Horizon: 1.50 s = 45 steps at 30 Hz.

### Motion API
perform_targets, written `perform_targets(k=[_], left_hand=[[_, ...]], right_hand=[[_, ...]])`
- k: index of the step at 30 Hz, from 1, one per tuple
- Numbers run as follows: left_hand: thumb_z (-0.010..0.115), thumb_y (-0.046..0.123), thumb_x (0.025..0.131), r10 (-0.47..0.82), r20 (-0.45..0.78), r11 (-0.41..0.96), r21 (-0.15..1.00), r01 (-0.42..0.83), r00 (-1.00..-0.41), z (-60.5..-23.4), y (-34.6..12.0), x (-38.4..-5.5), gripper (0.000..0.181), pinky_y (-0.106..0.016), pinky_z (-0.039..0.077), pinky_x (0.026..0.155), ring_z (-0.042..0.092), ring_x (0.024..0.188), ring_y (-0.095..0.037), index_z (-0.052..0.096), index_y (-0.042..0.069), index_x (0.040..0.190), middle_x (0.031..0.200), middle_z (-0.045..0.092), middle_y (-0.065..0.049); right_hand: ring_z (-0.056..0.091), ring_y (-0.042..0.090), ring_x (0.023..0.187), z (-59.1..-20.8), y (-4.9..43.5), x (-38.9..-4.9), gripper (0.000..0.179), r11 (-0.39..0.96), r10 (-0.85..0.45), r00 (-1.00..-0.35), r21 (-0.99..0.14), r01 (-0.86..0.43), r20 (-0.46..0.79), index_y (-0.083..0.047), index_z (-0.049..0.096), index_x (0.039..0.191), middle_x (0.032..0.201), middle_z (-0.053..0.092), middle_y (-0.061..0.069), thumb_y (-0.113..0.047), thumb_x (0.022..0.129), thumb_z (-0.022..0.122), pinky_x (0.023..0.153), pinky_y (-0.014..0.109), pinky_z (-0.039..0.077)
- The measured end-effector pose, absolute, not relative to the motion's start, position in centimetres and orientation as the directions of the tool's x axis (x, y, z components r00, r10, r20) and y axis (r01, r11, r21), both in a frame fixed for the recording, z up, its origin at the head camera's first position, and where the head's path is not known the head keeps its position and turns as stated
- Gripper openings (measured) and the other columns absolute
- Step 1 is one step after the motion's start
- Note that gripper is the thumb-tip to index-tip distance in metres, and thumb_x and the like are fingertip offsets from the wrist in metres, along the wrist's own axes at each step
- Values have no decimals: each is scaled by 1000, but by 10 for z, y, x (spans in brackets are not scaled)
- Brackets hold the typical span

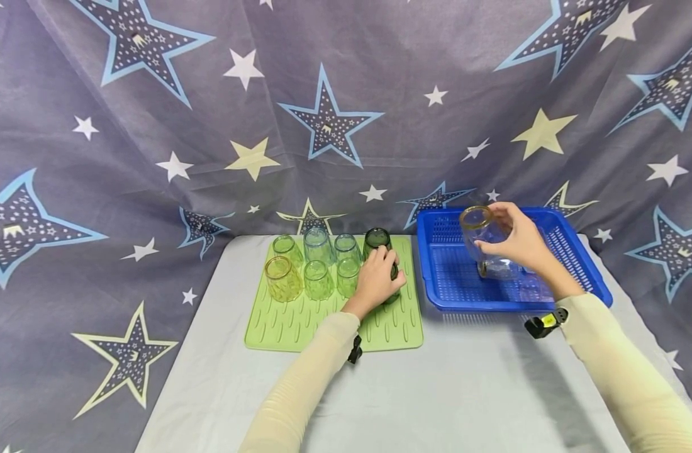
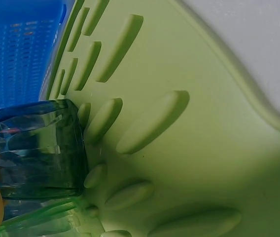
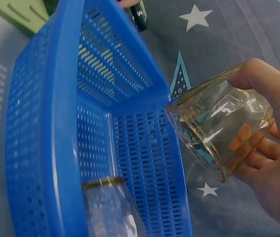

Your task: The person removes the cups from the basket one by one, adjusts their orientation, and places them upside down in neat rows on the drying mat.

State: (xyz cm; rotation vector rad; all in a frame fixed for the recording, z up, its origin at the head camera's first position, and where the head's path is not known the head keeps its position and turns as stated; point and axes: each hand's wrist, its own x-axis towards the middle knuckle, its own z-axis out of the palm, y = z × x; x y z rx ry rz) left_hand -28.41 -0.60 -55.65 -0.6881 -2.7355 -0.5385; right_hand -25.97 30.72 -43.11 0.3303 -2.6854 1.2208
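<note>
Nearest, at bottom ctr & bottom R of the frame, were two pale sleeves (image 1: 301, 390), w/ the white desk (image 1: 436, 396) btwn & around them. Slightly L of ctr lay the green mat (image 1: 275, 330).

L hand (image 1: 378, 277) was at the mat's R side, its fingers curled round a dark glass (image 2: 36, 153), i.e. grasping it. Same row, going L: two green glasses (image 1: 319, 281), then a yellow glass (image 1: 284, 282) at the L end. Row behind, L to R: a third green glass (image 1: 287, 251), two blue glasses (image 1: 319, 246), a 2nd dark glass (image 1: 377, 239).

At ctr R, just beside the mat, sat the blue basket (image 1: 510, 306); a gold-rimmed glass (image 1: 500, 270) lay in it. R hand (image 1: 516, 238) was over the basket, thumb & fingers grasping a clear glass (image 3: 214, 123), tilted, also w/ a gold rim.

Farthest, filling the upper frame: a grey star-print cloth (image 1: 210, 119).
</note>
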Motion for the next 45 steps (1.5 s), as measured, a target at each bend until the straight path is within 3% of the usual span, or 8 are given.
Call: perform_targets(k=[2,4,9,11,16,19,34,45], left_hand=[[60,32,93,400,343,818,285,500,-850,-556,-6,-284,19,-26,35,62,42,81,-18,54,18,103,96,46,-2],[61,32,93,402,345,818,282,502,-848,-557,-6,-284,19,-26,35,62,41,81,-18,54,18,103,95,46,-1],[60,32,93,404,348,819,276,504,-846,-557,-6,-285,19,-26,35,62,41,81,-18,55,17,104,95,46,-1],[60,32,93,402,349,818,278,503,-846,-558,-6,-285,19,-26,36,62,42,81,-18,55,17,104,95,47,-1],[60,33,93,396,348,816,290,500,-850,-557,-6,-284,20,-27,38,63,43,82,-19,55,17,104,96,47,-2],[60,33,93,397,339,820,287,495,-853,-557,-6,-284,20,-27,38,64,43,83,-18,55,18,104,97,48,-2],[60,33,93,395,340,819,292,495,-854,-555,-6,-283,21,-29,41,66,44,83,-19,56,17,105,98,49,-2],[59,33,95,413,300,816,298,496,-860,-550,-7,-281,21,-28,39,68,43,84,-19,55,16,107,100,49,-3]], right_hand=[[58,35,122,-432,305,-260,77,629,-117,-959,-728,-273,258,-1,45,141,131,61,23,-9,76,87,100,14,43],[58,26,119,-434,302,-261,78,616,-108,-958,-738,-274,265,-2,45,142,130,61,21,-8,77,87,100,12,42],[52,-2,114,-435,297,-263,79,560,-108,-962,-784,-269,252,-2,42,146,135,59,20,-5,79,85,112,41,47],[50,-7,113,-435,296,-263,79,539,-111,-966,-802,-255,233,-2,42,146,136,58,19,-5,80,85,112,43,45],[53,-8,112,-433,290,-261,75,484,-121,-971,-842,-239,206,-3,42,145,135,58,18,-9,83,84,103,15,47],[54,-8,111,-433,286,-260,74,442,-131,-969,-862,-247,211,-1,42,144,133,59,19,-7,83,83,97,6,44],[54,-2,112,-431,272,-259,73,399,-164,-970,-888,-230,178,-1,41,144,135,57,19,-4,84,82,98,7,43],[57,1,112,-432,260,-258,72,310,-197,-959,-915,-260,206,0,42,143,132,59,12,0,83,81,95,8,45]])
